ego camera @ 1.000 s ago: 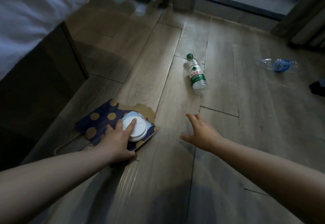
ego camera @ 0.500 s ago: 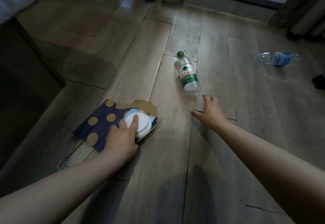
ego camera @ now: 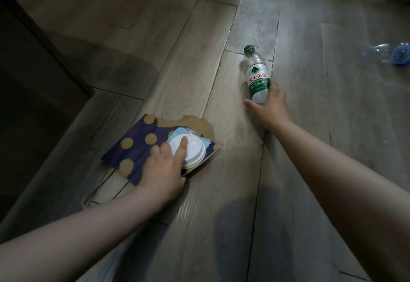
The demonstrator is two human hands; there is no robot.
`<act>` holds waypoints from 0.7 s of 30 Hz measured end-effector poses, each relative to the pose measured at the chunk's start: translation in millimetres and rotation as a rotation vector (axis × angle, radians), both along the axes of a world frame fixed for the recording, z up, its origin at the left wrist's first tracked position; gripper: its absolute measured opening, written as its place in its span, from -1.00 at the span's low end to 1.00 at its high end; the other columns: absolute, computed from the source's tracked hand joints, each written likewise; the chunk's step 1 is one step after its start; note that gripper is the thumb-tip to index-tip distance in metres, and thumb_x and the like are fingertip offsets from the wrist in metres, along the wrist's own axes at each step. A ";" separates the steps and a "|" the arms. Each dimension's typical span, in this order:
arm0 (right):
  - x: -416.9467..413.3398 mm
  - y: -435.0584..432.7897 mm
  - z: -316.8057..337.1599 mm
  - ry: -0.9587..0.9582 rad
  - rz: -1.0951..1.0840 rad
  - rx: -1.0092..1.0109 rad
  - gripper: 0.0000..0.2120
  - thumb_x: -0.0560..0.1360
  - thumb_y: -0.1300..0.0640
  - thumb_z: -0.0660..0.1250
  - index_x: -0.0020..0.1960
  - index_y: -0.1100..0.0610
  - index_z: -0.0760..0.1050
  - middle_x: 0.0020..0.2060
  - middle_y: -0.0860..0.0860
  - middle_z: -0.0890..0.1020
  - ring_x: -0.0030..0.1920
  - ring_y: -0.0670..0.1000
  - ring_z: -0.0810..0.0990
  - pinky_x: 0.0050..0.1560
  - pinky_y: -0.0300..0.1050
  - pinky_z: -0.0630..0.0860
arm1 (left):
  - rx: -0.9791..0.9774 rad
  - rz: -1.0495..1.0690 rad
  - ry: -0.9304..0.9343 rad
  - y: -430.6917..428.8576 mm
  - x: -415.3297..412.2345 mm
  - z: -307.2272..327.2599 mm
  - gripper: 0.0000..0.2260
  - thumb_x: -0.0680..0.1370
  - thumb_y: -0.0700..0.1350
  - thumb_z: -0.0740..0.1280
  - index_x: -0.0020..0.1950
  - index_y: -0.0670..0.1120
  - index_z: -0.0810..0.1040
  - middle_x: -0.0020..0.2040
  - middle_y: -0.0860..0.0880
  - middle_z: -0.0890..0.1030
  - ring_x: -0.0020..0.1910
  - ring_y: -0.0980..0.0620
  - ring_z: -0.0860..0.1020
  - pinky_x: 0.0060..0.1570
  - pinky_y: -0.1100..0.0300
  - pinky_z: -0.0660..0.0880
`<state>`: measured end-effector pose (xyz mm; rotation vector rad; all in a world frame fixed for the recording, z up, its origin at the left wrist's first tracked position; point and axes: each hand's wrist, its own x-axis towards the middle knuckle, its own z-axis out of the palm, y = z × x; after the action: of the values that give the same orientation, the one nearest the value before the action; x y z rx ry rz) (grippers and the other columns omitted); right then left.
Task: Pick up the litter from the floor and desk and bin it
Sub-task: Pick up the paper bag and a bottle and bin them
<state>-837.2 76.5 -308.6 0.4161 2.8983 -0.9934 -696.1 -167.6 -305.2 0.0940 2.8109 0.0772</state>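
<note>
Right grip (ego camera: 268, 104) is clamped on the lower end of the green-label bottle (ego camera: 257, 75), the thumb on one side and the fingers on the other. The bottle lies flat on the floor (ego camera: 177, 60) and runs from this grip toward 11 o'clock, the green cap being the far end. Left grip (ego camera: 164, 168) has its fingers stretched out: the index finger presses on the white lid (ego camera: 193, 153), which lies on the dotted paper bag (ego camera: 135, 142). Both are directly under the fingers, toward 12 o'clock from the palm. Whether the thumb is under the bag's edge I cannot tell. I think two things can go wrong. The bottle is smooth and round and is held only at its end, so it may swing or slip out when it is lifted. The lid is only resting on the bag, so it may slide off if the bag tilts. A blue-label bottle (ego camera: 390, 54) waits at 2 o'clock, well apart from the right grip.
</note>
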 end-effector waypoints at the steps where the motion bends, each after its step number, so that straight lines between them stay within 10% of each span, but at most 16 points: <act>1: 0.3 -2.8 -1.2 0.001 -0.009 -0.002 -0.16 0.47 -0.09 0.39 0.56 0.01 -0.02 0.33 0.20 0.31 0.30 0.22 0.41 0.30 0.13 0.40 | -0.001 0.000 0.000 -0.3 0.1 -0.7 -0.18 0.50 0.10 0.33 0.56 0.04 -0.16 0.34 -0.13 0.26 0.22 -0.09 0.30 0.09 0.11 0.42; 14: 59.3 16.2 9.1 -0.135 0.069 -0.035 -0.24 0.49 0.08 0.35 0.54 0.02 -0.01 0.28 0.23 0.34 0.17 0.26 0.49 0.17 0.23 0.50 | 0.182 0.090 -0.041 -6.8 2.0 6.2 -0.30 0.53 -0.03 0.32 0.56 0.04 0.00 0.28 -0.13 0.37 0.21 -0.10 0.38 0.15 0.07 0.42; 21: 111.8 26.7 40.5 -0.131 0.184 -0.010 -0.27 0.49 0.05 0.37 0.54 0.04 0.08 0.30 0.19 0.40 0.06 0.13 0.56 -0.04 -0.05 0.49 | 0.541 0.205 -0.064 -26.7 14.1 43.3 -0.50 0.49 -0.18 0.33 0.40 0.12 0.37 0.18 -0.01 0.54 0.16 -0.03 0.50 0.05 0.15 0.43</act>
<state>-725.4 103.2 -268.1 0.2009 2.7535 -0.9153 -682.0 -194.3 -261.8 -0.0721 2.6481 0.8675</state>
